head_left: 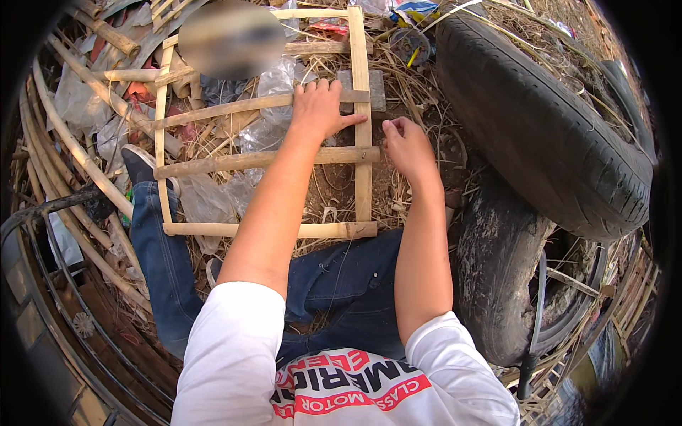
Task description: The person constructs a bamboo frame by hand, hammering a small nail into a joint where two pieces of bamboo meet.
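Observation:
A ladder-like frame of bamboo slats point(213, 160) lies on the ground in front of my knees. My left hand point(320, 106) rests flat on it, fingers spread, where the upper crossbar meets the right upright point(362, 128). My right hand point(406, 145) hovers just right of that upright, fingertips pinched together; whether something small is between them I cannot tell. A grey stone block point(378, 89) lies under the joint beside my left hand.
Two worn black tyres point(540, 121) are stacked at the right. Loose bamboo poles point(78, 156), plastic sheeting point(273, 78) and dry straw litter the ground at left and behind. A curved metal rail point(42, 213) runs along the lower left.

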`<state>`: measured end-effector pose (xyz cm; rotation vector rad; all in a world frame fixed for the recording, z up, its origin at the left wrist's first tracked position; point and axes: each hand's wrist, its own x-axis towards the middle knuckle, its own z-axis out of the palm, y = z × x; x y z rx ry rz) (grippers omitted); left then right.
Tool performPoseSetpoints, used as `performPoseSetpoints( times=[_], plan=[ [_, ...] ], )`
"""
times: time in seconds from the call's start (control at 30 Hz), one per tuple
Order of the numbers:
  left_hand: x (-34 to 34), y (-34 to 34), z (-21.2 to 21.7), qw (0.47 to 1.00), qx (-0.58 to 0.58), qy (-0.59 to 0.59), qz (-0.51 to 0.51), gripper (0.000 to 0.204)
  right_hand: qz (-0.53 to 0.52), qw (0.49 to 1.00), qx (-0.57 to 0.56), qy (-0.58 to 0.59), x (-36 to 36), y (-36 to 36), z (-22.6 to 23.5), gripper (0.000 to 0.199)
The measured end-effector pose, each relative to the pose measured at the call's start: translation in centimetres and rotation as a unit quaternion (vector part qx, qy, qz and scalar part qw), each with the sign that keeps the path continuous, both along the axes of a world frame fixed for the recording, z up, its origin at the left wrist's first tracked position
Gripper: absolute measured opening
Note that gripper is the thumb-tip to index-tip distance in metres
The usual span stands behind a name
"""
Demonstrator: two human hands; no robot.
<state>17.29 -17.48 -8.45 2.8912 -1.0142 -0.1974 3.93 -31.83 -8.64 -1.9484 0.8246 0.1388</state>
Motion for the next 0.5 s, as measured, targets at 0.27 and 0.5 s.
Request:
performPoseSetpoints(
  times=[0.27,0.5],
  plan=[
    [0.4,0.9,0.1,1.0,0.016,-0.005,-0.001,0.083,-0.177,0.955,0.108,-0.212,-15.7,-1.1,9.5,0.014],
    [0.6,0.4,-0.4,0.998,0.06,-0.006,-0.01,0.096,-0.138,0.976,-0.016,-0.166,-24.7,3.5,7.6,0.008]
  ],
)
